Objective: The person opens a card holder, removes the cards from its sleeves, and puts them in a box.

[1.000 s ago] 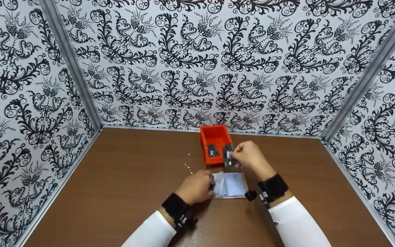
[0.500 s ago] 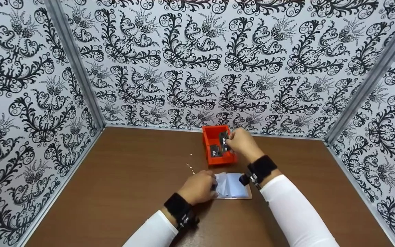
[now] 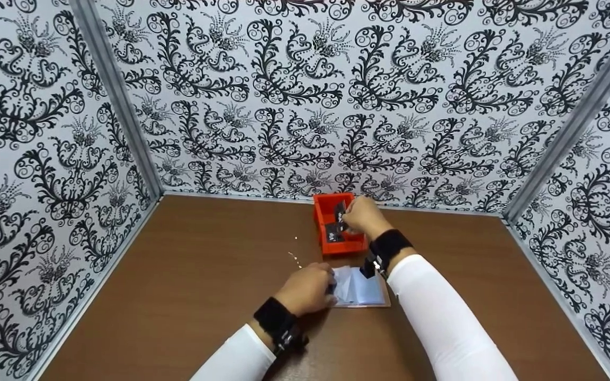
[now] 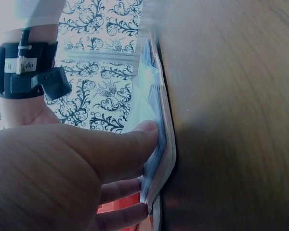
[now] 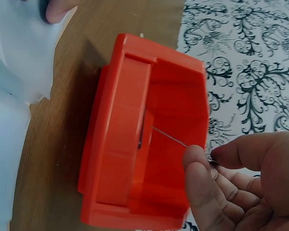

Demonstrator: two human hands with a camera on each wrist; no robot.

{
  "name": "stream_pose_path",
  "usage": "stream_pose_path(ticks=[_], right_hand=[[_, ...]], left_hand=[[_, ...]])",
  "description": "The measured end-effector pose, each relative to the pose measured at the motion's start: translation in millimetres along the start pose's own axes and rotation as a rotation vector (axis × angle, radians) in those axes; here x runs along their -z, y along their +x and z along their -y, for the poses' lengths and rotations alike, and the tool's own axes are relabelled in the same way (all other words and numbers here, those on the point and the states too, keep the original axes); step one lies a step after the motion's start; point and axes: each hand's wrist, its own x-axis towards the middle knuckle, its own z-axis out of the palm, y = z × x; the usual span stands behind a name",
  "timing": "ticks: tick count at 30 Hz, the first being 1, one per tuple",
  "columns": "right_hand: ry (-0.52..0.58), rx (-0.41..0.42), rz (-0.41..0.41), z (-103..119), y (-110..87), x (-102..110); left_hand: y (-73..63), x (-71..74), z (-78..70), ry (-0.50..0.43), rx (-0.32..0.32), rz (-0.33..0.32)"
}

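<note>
In the head view, my right hand pinches a black card with pale lettering over the red bin. The right wrist view shows that card edge-on, a thin line between thumb and fingers, reaching into the bin. Another black card lies inside near the bin's front. Just in front of the bin, a card holder with clear plastic sleeves lies spread on the table. My left hand holds its left side; in the left wrist view the thumb presses on the stacked sleeves.
Small whitish specks lie on the brown table left of the bin. Patterned walls stand at the back and both sides, the back one close behind the bin.
My right hand has moved from above the card holder forward and left, carrying the black card over and into the bin. The left hand stays on the holder.
</note>
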Motion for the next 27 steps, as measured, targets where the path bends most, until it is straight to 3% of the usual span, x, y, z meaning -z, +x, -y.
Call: stream_pose_path(ticks=[4, 11, 17, 24, 27], right_hand=[[-0.026, -0.003, 0.018, 3, 8.0, -9], [-0.097, 0.076, 0.002, 2, 9.6, -22], [-0.116, 0.085, -0.038, -1, 7.4, -28], [-0.328, 0.108, -0.105, 0, 8.5, -35], [-0.366, 0.105, -0.138, 0, 5.9, -37]], left_hand=[[0.0, 0.9, 0.2, 0.006, -0.001, 0.000], [-0.6, -2.1, -0.5, 0.016, -0.022, -0.057], [0.7, -2.0, -0.5, 0.018, -0.032, -0.046], [0.4, -3.5, 0.0, 0.016, 0.003, -0.052], [0.5, -4.2, 0.4, 0.020, -0.003, -0.057]])
